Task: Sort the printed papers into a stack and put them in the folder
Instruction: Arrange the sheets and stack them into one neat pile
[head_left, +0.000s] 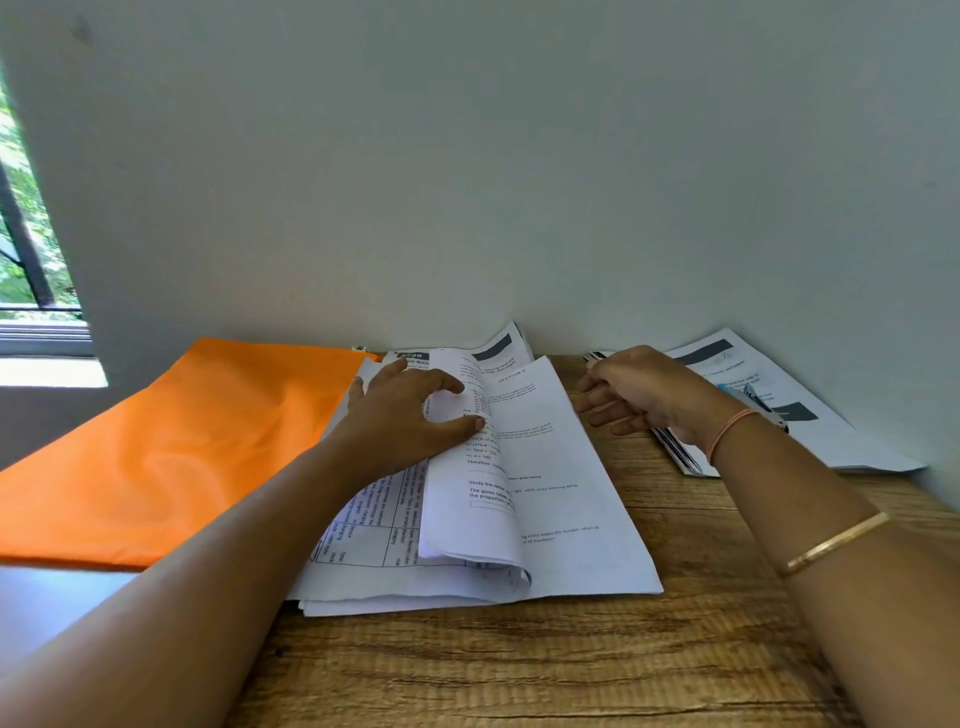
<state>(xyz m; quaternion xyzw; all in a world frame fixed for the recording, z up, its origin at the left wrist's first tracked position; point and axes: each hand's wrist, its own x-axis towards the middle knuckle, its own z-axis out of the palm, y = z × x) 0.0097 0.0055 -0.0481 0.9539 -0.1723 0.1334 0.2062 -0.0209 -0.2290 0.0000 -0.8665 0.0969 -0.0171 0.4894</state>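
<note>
The left hand (410, 415) grips curled sheets of the printed papers (571, 493), beside the orange folder (182, 441) at the table's (519, 670) far edge, and should flatten them squarely; whether the right hand's (639, 397) curled fingers hold anything, I cannot tell.

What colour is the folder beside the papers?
Plain orange folder, left of the papers; head view shows it best.

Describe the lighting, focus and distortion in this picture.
Head view: daylight from the window at left brightly lights the orange paper folder; wide-angle distortion tilts the window frame; small print on the white printed papers is soft, largely unreadable.
</note>
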